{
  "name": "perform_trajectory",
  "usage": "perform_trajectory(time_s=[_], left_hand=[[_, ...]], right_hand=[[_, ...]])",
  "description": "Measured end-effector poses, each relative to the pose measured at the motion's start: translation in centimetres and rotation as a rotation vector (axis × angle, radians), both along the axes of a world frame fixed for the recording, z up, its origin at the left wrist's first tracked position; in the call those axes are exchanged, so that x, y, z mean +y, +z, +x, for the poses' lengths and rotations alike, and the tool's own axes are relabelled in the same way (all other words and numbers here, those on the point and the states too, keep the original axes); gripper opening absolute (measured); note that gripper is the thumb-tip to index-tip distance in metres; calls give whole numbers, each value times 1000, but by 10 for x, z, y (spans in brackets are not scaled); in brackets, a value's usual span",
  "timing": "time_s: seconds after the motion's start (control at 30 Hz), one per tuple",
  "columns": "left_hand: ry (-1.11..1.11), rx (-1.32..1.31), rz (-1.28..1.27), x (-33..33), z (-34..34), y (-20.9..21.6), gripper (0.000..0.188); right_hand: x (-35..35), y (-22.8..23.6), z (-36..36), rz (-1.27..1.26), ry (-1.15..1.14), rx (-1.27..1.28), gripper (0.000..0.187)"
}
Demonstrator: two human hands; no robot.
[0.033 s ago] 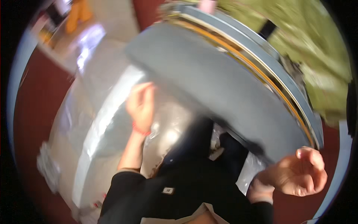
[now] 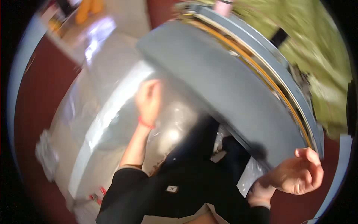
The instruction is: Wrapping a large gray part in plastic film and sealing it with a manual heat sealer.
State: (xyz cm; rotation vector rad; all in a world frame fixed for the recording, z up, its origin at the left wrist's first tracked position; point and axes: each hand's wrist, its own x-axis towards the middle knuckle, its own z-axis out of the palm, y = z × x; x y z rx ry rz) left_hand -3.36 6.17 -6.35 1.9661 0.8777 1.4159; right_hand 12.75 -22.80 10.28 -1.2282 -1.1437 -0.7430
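Your view is turning slightly compared with the earlier frame: the upper end of the grey panel [image 2: 220,82] is sitting farther right, and the pink thing [image 2: 223,8] at the top is showing more of itself. Your left hand [image 2: 149,100] is appearing farther right too, so its place beside the panel is looking much the same. Your right hand [image 2: 299,174] is hardly shifting in view. More of a red item [image 2: 103,190] is showing beside your left sleeve.

Your left fingers are bending close together, blurred, over the plastic [image 2: 74,112]; I cannot tell whether they are gripping any of it. Your right fingers are curling loosely inward near the panel's lower right end; whether they are touching it, I cannot tell.

The panel is slanting from top middle down to lower right, its long near edge passing just beyond your left hand and across your legs [image 2: 203,136]. Its far side is carrying a yellow strip [image 2: 261,71] and running along a green sheet [image 2: 317,52]. The panel's broad top is stretching between your hands. Plastic is spreading over your left side, and red floor [image 2: 41,86] is showing beyond it and outside your right hand.
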Motion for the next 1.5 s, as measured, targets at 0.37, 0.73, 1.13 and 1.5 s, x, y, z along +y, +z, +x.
perform_trajectory(time_s=[0.37,0.73,1.13,1.5], left_hand=[[361,495,228,173,-73,-172,22],[643,554,50,181,-176,-172,8],[-532,233,386,-57,-51,47,10],[-1111,17,465,-141,45,120,11]], right_hand=[[35,-86,24,-660,-134,216,4],[24,-102,26,-760,-117,142,4],[62,-119,-10,-915,462,350,31],[-8,-100,-11,-607,813,588,11]])
